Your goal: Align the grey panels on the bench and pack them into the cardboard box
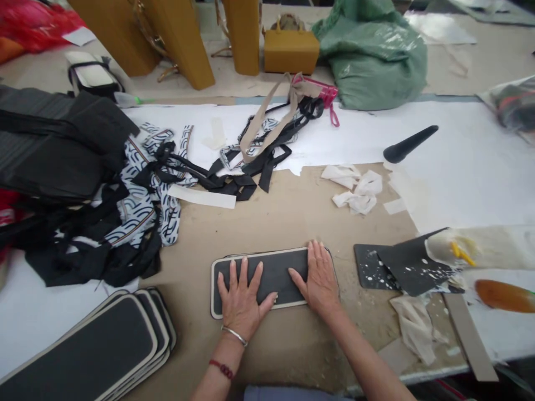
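A dark grey rounded rectangular panel [281, 273] with a pale border lies flat on the brown board in front of me. My left hand [240, 298] rests palm down on its left half, fingers spread. On its right end lies my right hand [320, 278], also flat, with the thumb apart from the fingers. A dark edge shows just behind the panel, perhaps another piece under it. To the lower left, several similar panels [92, 345] are stacked. My left wrist wears a silver bangle and a red bracelet.
Black and patterned straps [142, 189] are heaped at left beside dark stacked material [54, 145]. Crumpled cloths [361, 192], a black tapered tool [409, 145] and glue-spotted black sheets [412, 264] lie right. Mustard bags [291, 51] and a green sack [371, 61] stand behind.
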Demonstrator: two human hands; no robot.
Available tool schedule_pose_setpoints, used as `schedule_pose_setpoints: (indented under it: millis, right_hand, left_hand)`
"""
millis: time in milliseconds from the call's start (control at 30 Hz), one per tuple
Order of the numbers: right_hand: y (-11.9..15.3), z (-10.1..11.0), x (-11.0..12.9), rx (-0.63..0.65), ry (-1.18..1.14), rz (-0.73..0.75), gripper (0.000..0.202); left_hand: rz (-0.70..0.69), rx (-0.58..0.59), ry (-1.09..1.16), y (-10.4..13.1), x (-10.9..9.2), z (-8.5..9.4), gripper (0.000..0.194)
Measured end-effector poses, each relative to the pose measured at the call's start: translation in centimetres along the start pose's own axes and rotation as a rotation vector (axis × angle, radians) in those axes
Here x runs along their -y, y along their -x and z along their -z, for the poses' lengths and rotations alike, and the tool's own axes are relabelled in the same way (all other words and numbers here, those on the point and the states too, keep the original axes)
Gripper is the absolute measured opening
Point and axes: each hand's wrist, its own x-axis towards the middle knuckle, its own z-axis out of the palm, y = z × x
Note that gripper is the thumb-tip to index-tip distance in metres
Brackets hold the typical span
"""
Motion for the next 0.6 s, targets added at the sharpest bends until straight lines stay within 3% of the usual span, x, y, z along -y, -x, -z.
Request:
schedule_pose_setpoints:
  millis: [367, 600]
  right_hand:
    - [-0.1, -0.3, -0.3, 0.003, 0.034, 0.03, 0.075]
    - [0.0, -0.6, -0.2, -0.041, 0.063, 0.061, 0.075]
  left_hand:
    - [0.057, 0.024, 0.067, 0.4, 0.7, -0.2, 0.077]
    - [0.325, -0.125, 0.046, 2.0, 4.4, -0.9, 0.065]
